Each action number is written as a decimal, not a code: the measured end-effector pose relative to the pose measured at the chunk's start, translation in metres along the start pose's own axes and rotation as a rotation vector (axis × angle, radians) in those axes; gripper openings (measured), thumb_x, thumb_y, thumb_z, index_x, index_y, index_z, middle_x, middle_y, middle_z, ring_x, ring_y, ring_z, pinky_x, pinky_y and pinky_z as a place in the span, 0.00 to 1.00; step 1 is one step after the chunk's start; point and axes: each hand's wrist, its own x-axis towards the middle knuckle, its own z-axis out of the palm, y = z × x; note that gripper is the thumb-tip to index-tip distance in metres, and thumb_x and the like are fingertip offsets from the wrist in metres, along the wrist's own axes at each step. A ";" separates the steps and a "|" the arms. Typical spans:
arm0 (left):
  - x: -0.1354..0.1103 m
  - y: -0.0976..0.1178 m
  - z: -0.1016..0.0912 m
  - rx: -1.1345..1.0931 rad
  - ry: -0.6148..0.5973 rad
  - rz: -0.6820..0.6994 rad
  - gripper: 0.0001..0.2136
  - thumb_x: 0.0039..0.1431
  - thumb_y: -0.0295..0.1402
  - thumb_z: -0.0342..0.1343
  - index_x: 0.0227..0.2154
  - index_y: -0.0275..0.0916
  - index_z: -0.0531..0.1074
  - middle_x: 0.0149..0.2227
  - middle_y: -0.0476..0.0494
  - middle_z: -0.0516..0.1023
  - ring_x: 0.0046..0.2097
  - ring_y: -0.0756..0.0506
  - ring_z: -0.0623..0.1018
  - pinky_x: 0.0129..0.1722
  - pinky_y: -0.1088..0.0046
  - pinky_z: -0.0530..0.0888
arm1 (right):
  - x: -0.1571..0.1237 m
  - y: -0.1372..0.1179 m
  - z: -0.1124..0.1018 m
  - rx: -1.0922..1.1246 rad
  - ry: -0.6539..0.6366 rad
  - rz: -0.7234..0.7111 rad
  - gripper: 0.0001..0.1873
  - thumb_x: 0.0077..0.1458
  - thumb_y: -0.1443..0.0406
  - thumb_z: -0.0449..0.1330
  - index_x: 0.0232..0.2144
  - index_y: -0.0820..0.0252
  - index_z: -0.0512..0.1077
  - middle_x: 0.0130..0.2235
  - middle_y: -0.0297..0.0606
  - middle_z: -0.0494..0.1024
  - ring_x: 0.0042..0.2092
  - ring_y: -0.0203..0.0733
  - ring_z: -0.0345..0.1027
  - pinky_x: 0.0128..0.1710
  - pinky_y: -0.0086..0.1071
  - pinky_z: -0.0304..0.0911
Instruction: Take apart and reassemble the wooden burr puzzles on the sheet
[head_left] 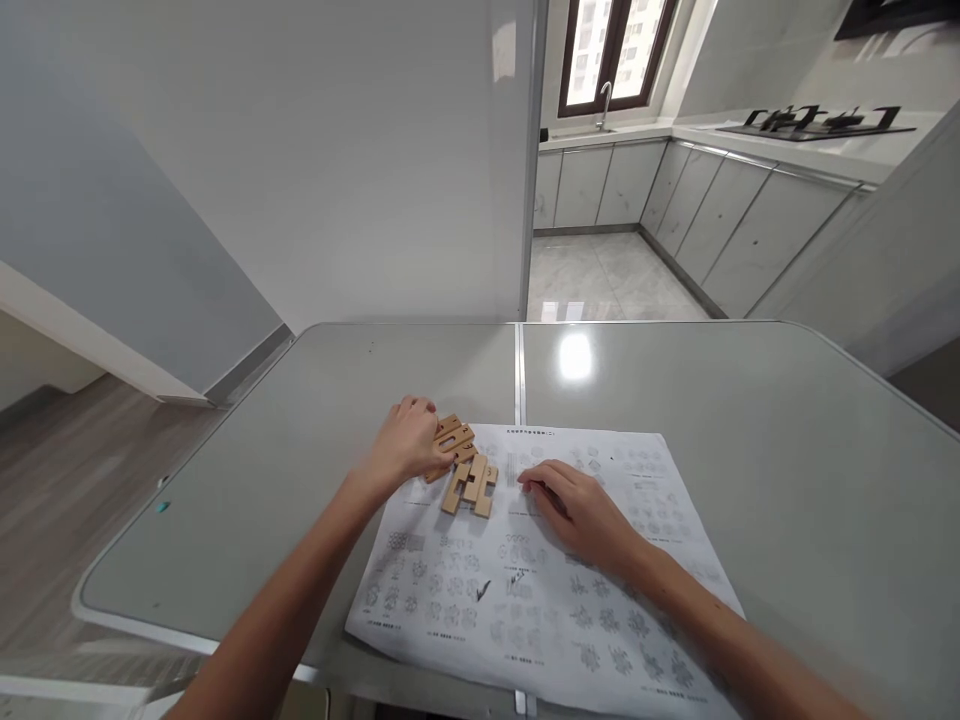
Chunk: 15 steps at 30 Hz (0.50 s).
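My left hand (pixel 409 440) is closed on a group of notched wooden puzzle pieces (pixel 456 442) marked with small dark figures. Its thumb lies at their near side, and the other fingers curl over the far side, partly hiding them. Just right of the thumb, more pale wooden pieces (pixel 474 485) sit fitted together on the printed sheet (pixel 540 625). My right hand (pixel 574 500) rests on the sheet to the right of these pieces. Its fingers are loosely bent, with the thumb apart from the index finger and nothing visible between them.
Rows of small line diagrams and a few dark pen marks (pixel 517 577) cover the sheet. Beneath it is a grey-green folding table (pixel 660 380) with a metal seam down the middle. A small teal bit (pixel 162 507) lies near the left edge. Kitchen cabinets (pixel 705 215) stand beyond.
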 end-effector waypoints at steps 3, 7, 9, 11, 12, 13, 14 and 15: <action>0.005 0.001 -0.004 -0.005 -0.023 0.020 0.12 0.40 0.44 0.67 0.20 0.42 0.75 0.47 0.33 0.80 0.54 0.28 0.74 0.53 0.51 0.72 | 0.000 -0.001 -0.001 0.000 0.006 -0.006 0.13 0.72 0.68 0.49 0.47 0.54 0.72 0.43 0.41 0.81 0.41 0.44 0.76 0.39 0.39 0.74; 0.007 0.002 -0.006 0.018 -0.038 0.029 0.11 0.41 0.43 0.66 0.20 0.42 0.75 0.47 0.33 0.81 0.55 0.28 0.74 0.54 0.51 0.72 | 0.000 -0.001 -0.001 -0.006 0.008 0.000 0.12 0.72 0.68 0.49 0.46 0.55 0.73 0.43 0.41 0.81 0.41 0.44 0.76 0.38 0.38 0.73; 0.007 0.002 -0.007 0.029 -0.041 0.032 0.11 0.41 0.44 0.66 0.21 0.42 0.75 0.47 0.33 0.81 0.56 0.28 0.74 0.54 0.51 0.71 | -0.001 -0.001 -0.001 -0.001 0.011 0.009 0.12 0.71 0.68 0.49 0.46 0.55 0.73 0.42 0.40 0.81 0.41 0.43 0.76 0.38 0.37 0.73; 0.007 0.003 -0.008 0.044 -0.052 0.037 0.12 0.41 0.44 0.67 0.21 0.42 0.75 0.47 0.34 0.81 0.56 0.29 0.74 0.55 0.52 0.71 | -0.001 0.000 0.000 0.007 0.017 0.024 0.12 0.71 0.67 0.49 0.46 0.55 0.73 0.42 0.40 0.81 0.40 0.43 0.76 0.37 0.36 0.72; 0.007 0.003 -0.009 0.052 -0.058 0.040 0.12 0.41 0.45 0.67 0.21 0.42 0.75 0.47 0.34 0.81 0.56 0.29 0.74 0.55 0.52 0.71 | -0.001 0.000 -0.001 0.011 0.020 0.034 0.12 0.71 0.67 0.50 0.46 0.55 0.73 0.42 0.40 0.81 0.39 0.43 0.76 0.36 0.35 0.72; 0.007 0.003 -0.010 0.060 -0.065 0.044 0.12 0.41 0.45 0.67 0.21 0.42 0.75 0.48 0.34 0.81 0.56 0.29 0.74 0.55 0.52 0.71 | -0.001 0.000 -0.001 0.015 0.022 0.045 0.12 0.71 0.67 0.50 0.45 0.55 0.73 0.41 0.39 0.81 0.38 0.42 0.76 0.36 0.35 0.71; 0.007 0.004 -0.011 0.069 -0.072 0.047 0.12 0.41 0.45 0.67 0.21 0.41 0.76 0.49 0.34 0.81 0.56 0.29 0.74 0.56 0.51 0.70 | -0.001 0.000 -0.002 0.018 0.021 0.054 0.12 0.71 0.67 0.50 0.45 0.55 0.74 0.41 0.39 0.81 0.38 0.42 0.76 0.36 0.35 0.71; 0.007 0.004 -0.012 0.078 -0.079 0.049 0.13 0.41 0.45 0.67 0.22 0.41 0.76 0.49 0.34 0.81 0.56 0.29 0.73 0.56 0.51 0.70 | -0.001 0.000 -0.002 0.021 0.022 0.062 0.12 0.71 0.67 0.50 0.45 0.55 0.74 0.41 0.39 0.81 0.37 0.42 0.76 0.35 0.35 0.71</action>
